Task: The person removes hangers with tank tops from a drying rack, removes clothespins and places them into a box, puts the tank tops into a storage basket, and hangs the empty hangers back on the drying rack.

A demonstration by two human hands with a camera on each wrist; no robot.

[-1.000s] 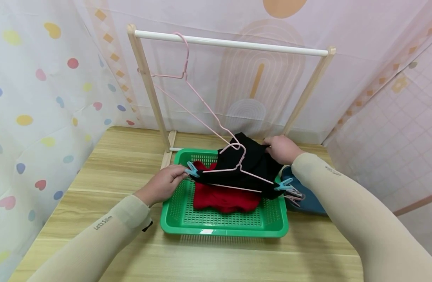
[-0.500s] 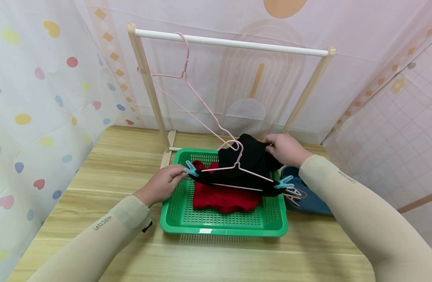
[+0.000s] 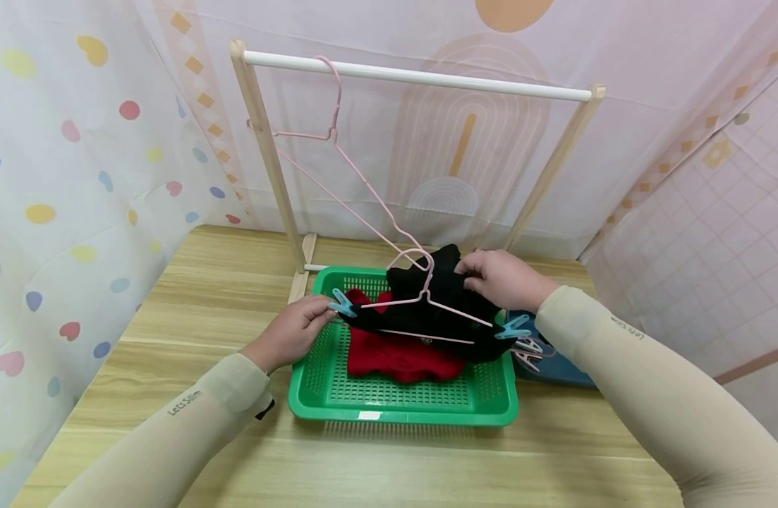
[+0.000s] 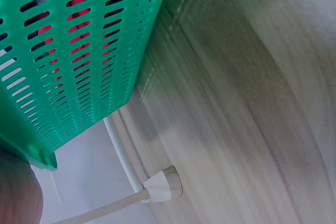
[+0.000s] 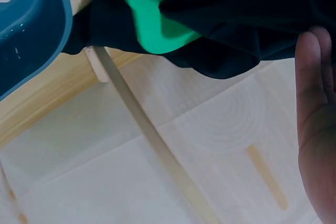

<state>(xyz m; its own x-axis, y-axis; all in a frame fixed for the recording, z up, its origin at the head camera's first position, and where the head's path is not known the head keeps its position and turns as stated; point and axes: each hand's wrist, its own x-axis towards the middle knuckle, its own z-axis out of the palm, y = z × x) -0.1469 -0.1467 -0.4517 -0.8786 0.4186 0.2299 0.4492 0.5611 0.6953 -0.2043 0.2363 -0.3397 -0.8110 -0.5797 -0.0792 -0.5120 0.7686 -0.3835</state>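
Observation:
In the head view, a black garment (image 3: pixel 448 282) is clipped to a pink hanger (image 3: pixel 448 312) by a light-blue clothespin (image 3: pixel 342 303) on the left and another blue clothespin (image 3: pixel 514 328) on the right. My left hand (image 3: pixel 295 331) grips the hanger's left end, its fingertips right at the clothespin. My right hand (image 3: pixel 506 276) pinches the black cloth near its upper right edge; the right wrist view shows fingers (image 5: pixel 310 61) against the dark fabric. Below lies a red garment (image 3: pixel 398 356) in a green basket (image 3: pixel 401 416), partly hidden by the black one.
Behind the basket stands a wooden rack with a white rod (image 3: pixel 427 79). A second pink hanger (image 3: pixel 366 180) hangs from it at the left. A blue tray (image 3: pixel 569 367) with several pale clothespins (image 3: pixel 528 349) sits to the right on the wooden table (image 3: pixel 192 296).
My right hand has shifted left and slightly toward me, drawing the black cloth with it. The hanger's hook has swung a little left. My left hand stays nearly still.

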